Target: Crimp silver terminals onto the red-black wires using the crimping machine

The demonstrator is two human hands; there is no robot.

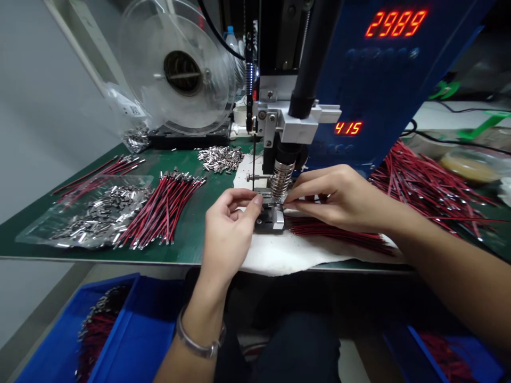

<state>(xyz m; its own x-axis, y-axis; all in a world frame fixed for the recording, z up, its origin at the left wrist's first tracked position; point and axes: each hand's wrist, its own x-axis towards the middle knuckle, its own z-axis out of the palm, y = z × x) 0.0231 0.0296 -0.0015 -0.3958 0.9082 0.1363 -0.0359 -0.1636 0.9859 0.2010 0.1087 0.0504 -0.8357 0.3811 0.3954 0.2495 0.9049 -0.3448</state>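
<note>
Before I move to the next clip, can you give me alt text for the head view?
A person's left hand and right hand, both pinched shut, meet at a metal fixture under a blue machine on a green bench. Red-and-black wire bundles and loose metal terminals lie around.

Small silver terminal point(260, 200) and thin red-black wire point(306, 199), both pinched level, meeting over the metal fixture point(275, 219) on the tabletop.

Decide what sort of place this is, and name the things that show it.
Probably a small wire-assembly workshop: a bench machine with red digit counters, bundles of red-and-black wires and a bag of metal terminals on the green table, and the left hand and right hand pinching at the machine's fixture.
</note>
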